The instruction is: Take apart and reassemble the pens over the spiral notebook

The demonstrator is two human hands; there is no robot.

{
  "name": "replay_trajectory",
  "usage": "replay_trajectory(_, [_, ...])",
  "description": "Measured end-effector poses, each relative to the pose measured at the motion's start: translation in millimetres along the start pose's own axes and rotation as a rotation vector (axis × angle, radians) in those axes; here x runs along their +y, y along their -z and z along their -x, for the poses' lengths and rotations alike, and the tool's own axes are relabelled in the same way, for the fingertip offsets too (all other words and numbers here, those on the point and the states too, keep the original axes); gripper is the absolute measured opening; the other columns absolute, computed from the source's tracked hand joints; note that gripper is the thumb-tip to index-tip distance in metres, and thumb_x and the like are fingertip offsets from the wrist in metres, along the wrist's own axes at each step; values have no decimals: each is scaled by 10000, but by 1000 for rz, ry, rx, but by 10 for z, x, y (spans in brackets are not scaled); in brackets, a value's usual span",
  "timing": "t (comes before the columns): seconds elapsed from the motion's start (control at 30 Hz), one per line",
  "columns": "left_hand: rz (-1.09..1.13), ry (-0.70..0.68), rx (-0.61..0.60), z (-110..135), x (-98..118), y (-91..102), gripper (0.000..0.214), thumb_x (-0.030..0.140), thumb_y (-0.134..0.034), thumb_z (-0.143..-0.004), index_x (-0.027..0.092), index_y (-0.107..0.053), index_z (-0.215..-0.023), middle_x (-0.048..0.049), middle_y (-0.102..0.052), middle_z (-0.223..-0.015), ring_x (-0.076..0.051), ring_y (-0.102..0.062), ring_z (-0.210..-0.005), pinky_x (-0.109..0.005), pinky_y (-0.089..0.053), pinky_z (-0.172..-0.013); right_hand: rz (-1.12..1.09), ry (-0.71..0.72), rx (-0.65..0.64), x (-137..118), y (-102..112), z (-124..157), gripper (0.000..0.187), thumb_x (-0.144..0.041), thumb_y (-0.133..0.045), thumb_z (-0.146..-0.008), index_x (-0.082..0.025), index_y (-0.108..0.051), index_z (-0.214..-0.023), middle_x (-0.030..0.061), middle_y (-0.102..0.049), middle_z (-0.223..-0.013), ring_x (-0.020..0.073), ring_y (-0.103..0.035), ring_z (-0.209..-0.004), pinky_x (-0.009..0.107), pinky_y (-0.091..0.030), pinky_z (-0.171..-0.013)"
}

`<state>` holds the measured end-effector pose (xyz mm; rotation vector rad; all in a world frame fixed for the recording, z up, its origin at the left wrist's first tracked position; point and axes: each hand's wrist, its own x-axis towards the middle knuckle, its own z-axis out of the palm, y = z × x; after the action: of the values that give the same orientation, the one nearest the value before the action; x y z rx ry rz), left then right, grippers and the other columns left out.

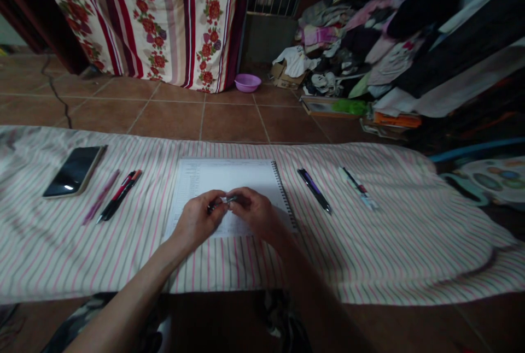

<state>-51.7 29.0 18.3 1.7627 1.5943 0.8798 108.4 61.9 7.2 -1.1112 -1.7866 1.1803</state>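
Observation:
My left hand point(199, 221) and my right hand point(254, 212) meet over a spiral-bound notebook point(229, 178) lying on a striped cloth point(369, 243). Both hands are closed on one small dark pen point(223, 201), held level between their fingertips. Left of the notebook lie a red-and-black pen point(120, 194) and a pinkish pen point(100, 197). To the right lie a dark purple pen point(314, 190) and a white pen point(359, 187).
A black phone point(75, 170) lies at the cloth's left end. Beyond the cloth are a tiled floor point(229, 118), a floral hanging fabric point(164, 14), a purple bowl point(248, 82) and a heap of clothes point(369, 30) at the back right.

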Motion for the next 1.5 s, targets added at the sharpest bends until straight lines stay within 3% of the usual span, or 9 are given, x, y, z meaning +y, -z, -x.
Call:
replay_trajectory(0.3, [28,42,-68,8,-13,4,277,296,-498,-809,167,-602,-1031,-18,-674,-720,-135,-597,-615,-223,-415,-535,57,12,-27,-2,-8,2,145,-160,-561,-738,-186,-630,-863,14,-656,-818,131,-617,-747,254,-484,-707])
replay_trajectory(0.67, [-56,46,-88,16,-34,7,250,361,-515,-813,191,-619,-964,-16,-676,-751,-144,-606,-645,-223,-419,-565,203,6,-26,-42,3,9,141,-141,-548,-725,-169,-644,-825,17,-665,-755,126,-605,-683,243,-468,-665])
replay_trajectory(0.93, [-39,36,-82,28,-71,15,225,366,-499,-821,191,-628,-878,-8,-647,-692,-138,-581,-612,-217,-406,-538,-124,-124,-58,35,-9,19,185,-220,-602,-717,-187,-587,-899,-15,-642,-692,120,-617,-639,249,-499,-622])
replay_trajectory(1.13, [17,3,-76,31,-84,27,205,337,-508,-821,181,-635,-866,0,-641,-701,-126,-572,-625,-215,-415,-577,-252,-130,-57,53,-18,24,169,-256,-568,-740,-183,-582,-892,26,-669,-803,138,-660,-686,273,-532,-638])
replay_trajectory(1.33, [-5,-16,-58,21,-82,47,184,301,-551,-795,168,-655,-871,-15,-659,-753,-132,-585,-674,-224,-436,-626,-77,-94,-27,31,8,25,162,-274,-571,-737,-180,-626,-856,8,-657,-676,134,-631,-616,256,-506,-586])
replay_trajectory(1.5, [-46,-44,-60,16,-92,60,176,276,-551,-792,173,-670,-870,-34,-677,-793,-150,-600,-712,-243,-450,-649,59,-42,-45,4,37,21,143,-253,-572,-757,-189,-654,-857,12,-671,-726,137,-637,-663,252,-492,-633])
